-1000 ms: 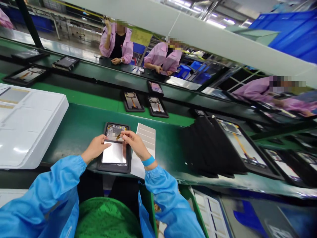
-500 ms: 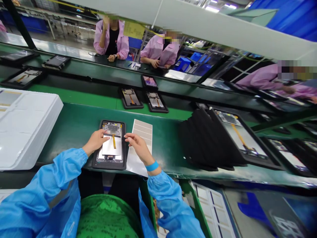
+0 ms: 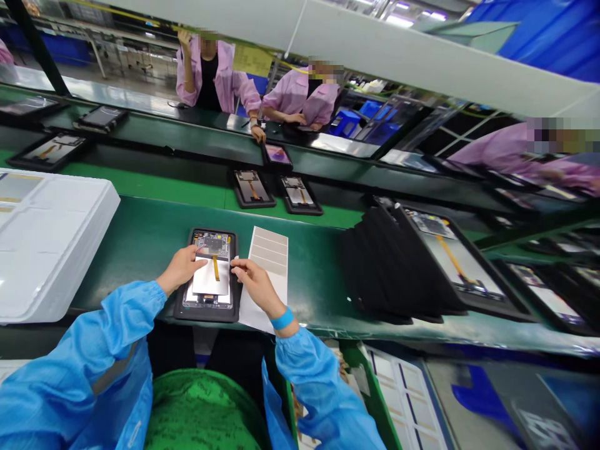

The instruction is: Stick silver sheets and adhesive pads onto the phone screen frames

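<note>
An opened tablet point(image 3: 179, 306) lies in a black tray on the green bench before me, its circuit board point(image 3: 213, 242) exposed at the top. Over its middle rests a flat white battery-like panel point(image 3: 205, 281), with an orange ribbon cable point(image 3: 216, 269) across it. My left hand point(image 3: 180, 270) grips the panel's left edge, thumb on top, with thin reddish wires by its fingertips. At the tablet's right edge, my right hand point(image 3: 253, 281) has thumb and fingers pinched together; whatever they hold is too small to make out. Beneath that hand lies a sheet of grey stickers point(image 3: 269, 244).
A stack of white plastic trays point(image 3: 56, 244) stands at left. Black trays point(image 3: 389, 269) are piled at right, a tablet point(image 3: 462, 256) leaning on them. More open tablets point(image 3: 253, 187) sit on the green line beyond. Co-workers in pink sit across; one hand point(image 3: 257, 132) touches a tablet.
My right hand has moved slightly left, closer to the tablet's right edge. My left hand stays put. Across the line, a co-worker's arm has reached out to a tablet, which has shifted left.
</note>
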Tool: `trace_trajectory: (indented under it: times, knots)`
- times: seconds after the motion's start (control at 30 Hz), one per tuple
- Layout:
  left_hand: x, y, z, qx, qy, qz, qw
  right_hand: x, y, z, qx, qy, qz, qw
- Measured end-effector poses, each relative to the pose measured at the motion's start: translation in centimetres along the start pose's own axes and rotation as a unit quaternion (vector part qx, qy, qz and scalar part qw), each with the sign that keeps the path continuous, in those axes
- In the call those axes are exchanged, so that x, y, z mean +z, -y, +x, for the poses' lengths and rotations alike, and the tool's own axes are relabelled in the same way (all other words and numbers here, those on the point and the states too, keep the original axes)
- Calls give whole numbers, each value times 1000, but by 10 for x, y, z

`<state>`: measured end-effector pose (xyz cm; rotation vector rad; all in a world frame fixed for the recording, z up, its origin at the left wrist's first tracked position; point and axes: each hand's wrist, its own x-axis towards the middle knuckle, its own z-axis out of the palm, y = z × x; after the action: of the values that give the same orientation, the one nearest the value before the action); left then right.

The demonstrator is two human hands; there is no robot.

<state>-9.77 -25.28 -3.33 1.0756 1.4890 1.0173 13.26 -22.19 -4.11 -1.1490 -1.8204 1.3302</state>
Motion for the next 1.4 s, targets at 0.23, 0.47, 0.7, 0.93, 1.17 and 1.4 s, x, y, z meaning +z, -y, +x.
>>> trace_trajectory:
  times: [0.23, 0.47, 0.7, 0.93, 1.17, 1.4]
  knots:
    - [-2, 6, 5, 22, -11, 89, 996, 10, 9, -8, -111, 41, -137, 983]
    - [-7, 7, 10, 58, -27, 235, 970, 19, 8, -14, -163, 63, -274, 946]
    - [-7, 7, 11, 93, -33, 353, 931, 22, 12, -14, -162, 61, -324, 930]
    - [-8, 8, 12, 99, -18, 420, 902, 24, 13, -14, -168, 59, -352, 919]
    - [-5, -3, 2, 106, -10, 469, 877, 29, 14, -15, -167, 55, -390, 904]
    - [-14, -6, -16, 104, -128, 560, 812, 31, 12, -20, -155, 20, -387, 909]
